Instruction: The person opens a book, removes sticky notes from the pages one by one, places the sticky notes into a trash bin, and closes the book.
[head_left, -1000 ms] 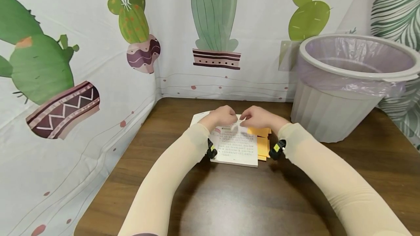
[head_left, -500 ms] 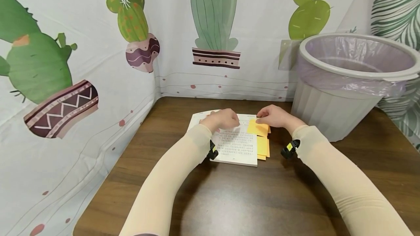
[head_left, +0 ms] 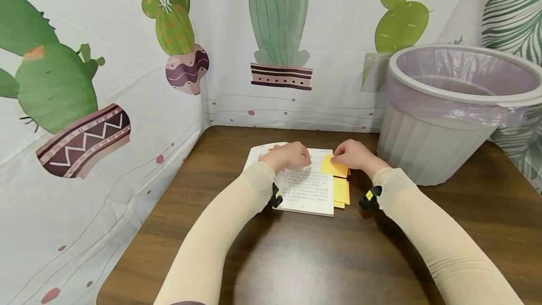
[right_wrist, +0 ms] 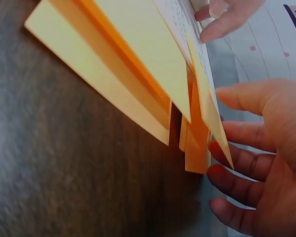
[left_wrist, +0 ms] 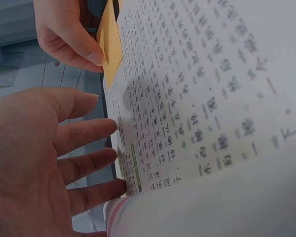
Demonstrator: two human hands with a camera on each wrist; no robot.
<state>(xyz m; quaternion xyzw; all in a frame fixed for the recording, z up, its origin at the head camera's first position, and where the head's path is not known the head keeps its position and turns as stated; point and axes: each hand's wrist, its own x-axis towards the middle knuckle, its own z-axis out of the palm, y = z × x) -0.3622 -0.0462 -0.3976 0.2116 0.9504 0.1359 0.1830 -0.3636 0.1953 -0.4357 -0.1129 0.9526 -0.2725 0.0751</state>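
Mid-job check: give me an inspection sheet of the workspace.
Surface: dark brown wood-grain table.
Job's things: open white-paged printed book; yellow-orange rectangular paper notes along its right edge.
Clutter: pale grey ribbed plastic bin with purple translucent liner, standing on the table at right.
Hands: left hand over the book, fingers extended; right hand pinching the upper note.
Cables: nothing seen.
Surroundings: white fabric backdrop printed with green cacti.

A brown wood-grain table (head_left: 322,248) carries an open book (head_left: 305,194) and a grey bin (head_left: 417,149).
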